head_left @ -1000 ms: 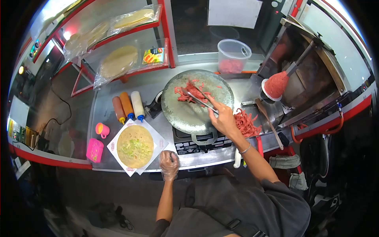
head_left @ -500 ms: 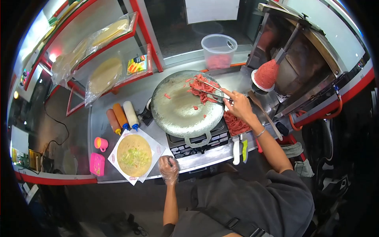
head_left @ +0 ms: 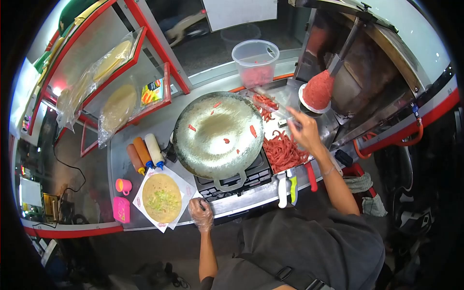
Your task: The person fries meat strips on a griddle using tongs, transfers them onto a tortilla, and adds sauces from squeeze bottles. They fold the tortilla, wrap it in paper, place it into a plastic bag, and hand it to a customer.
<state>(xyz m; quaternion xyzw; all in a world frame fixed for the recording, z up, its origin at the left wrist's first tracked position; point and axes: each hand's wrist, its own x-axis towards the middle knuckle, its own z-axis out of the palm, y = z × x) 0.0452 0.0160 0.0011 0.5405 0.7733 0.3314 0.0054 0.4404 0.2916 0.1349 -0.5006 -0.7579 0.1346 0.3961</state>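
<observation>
My right hand (head_left: pixel 303 130) grips blurred metal tongs (head_left: pixel 285 113) above the right side of the counter. Reddish meat strips (head_left: pixel 265 101) are at the tongs' far end. Below lies a heap of similar strips (head_left: pixel 285 153), beside the wide metal pan (head_left: pixel 208 162). A few red pieces remain scattered on the pan. My left hand (head_left: pixel 200 213), in a clear plastic glove, is curled closed at the counter's front edge; whatever it may hold is hidden. Close to it, a round flatbread (head_left: pixel 162 193) topped with chopped greens rests on white paper (head_left: pixel 175 220).
Three sauce bottles (head_left: pixel 145 152) stand left of the pan. A pink cup (head_left: pixel 123 186) and pink box (head_left: pixel 121 210) sit far left. White-handled (head_left: pixel 282 192) and green-handled knives (head_left: pixel 293 189) lie in front. A meat cone (head_left: pixel 318 91) and plastic tub (head_left: pixel 255 63) are behind.
My right hand has carried the tongs and meat off the pan to the right side. Only scattered pieces stay on the pan. My left hand is still closed at the edge; the view has shifted.
</observation>
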